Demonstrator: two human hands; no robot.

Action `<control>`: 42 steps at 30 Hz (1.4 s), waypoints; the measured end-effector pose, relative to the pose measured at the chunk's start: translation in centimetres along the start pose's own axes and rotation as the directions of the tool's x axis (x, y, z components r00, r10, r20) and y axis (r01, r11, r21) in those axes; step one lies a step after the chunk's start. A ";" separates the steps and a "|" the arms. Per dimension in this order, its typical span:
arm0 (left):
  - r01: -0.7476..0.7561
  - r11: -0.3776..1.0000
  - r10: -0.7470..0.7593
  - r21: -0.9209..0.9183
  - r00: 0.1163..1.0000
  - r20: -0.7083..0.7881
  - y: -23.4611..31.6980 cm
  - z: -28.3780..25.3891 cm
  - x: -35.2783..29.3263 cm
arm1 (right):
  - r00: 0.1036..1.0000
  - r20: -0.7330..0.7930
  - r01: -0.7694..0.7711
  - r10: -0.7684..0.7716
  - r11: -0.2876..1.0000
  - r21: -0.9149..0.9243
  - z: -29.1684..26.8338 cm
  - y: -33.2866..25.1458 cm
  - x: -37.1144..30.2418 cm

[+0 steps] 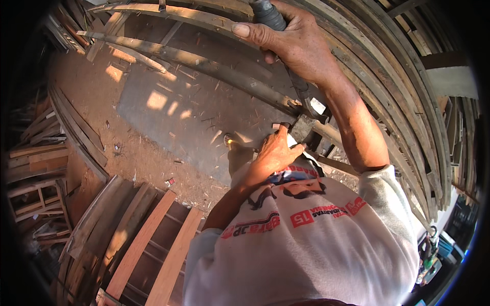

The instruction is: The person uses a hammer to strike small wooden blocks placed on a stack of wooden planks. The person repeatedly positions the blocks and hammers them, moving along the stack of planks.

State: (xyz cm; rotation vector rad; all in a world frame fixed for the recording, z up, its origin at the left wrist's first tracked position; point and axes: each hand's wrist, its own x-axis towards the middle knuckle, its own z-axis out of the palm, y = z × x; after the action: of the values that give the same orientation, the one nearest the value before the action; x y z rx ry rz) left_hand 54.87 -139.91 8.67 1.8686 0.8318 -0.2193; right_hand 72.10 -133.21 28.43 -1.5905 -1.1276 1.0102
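Note:
My right hand (301, 43) is raised at the top, its fingers wrapped round the dark ribbed rubber grip (269, 16) of a tool. Below the fist, the tool's dark shaft runs down toward a worn wooden block (304, 127); I cannot make out the exact kind of tool. My left hand (275, 154) is lower, just left of that block, with its thumb spread away from the stretched fingers. The fingertips are close to the block, and whether they touch it is unclear. A long weathered beam (219, 71) runs from the far left toward the block.
Long boards (388, 66) are stacked along the right side. At the lower left lie more planks (138, 245) and a wooden frame (38, 201). Wood chips and splinters litter the floor (173, 120). One foot (228, 138) stands near the middle.

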 end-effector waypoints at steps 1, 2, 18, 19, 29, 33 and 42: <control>-0.024 0.996 0.021 0.091 0.999 0.026 0.8 -0.2 0.0 | 0.999 0.038 0.010 -0.010 1.000 -0.007 0.4 -0.3 0.6; -0.037 0.990 0.041 0.138 0.999 -0.021 0.9 0.7 0.8 | 0.997 0.076 0.024 -0.022 1.000 -0.020 0.5 -0.5 1.3; 0.032 0.994 -0.028 0.101 0.999 -0.038 -0.1 4.2 1.3 | 0.866 -0.278 0.425 -0.416 0.905 -0.029 0.1 3.6 -4.7; -0.021 0.991 0.020 0.135 1.000 0.011 -0.4 4.8 1.2 | 0.865 -0.279 0.419 -0.418 0.906 -0.059 -0.3 4.0 -5.5; 0.023 0.996 -0.014 0.085 0.994 -0.112 -2.2 -1.3 2.0 | 0.917 -0.306 0.279 -0.256 0.960 0.032 2.1 3.2 1.4; 0.027 0.974 0.026 0.227 0.973 -0.230 -3.6 -7.5 2.8 | 0.910 -0.285 0.332 -0.302 0.941 0.062 5.0 1.1 7.7; 0.068 0.984 -0.047 0.166 0.991 -0.129 -6.0 -12.3 4.4 | 0.947 0.010 0.316 -0.321 0.938 0.141 5.2 -1.1 12.6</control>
State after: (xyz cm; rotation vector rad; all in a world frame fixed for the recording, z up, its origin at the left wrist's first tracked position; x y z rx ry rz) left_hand 51.74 -125.92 7.59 2.0359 0.9795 -0.2168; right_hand 70.08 -119.75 26.83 -1.2360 -1.2618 0.8792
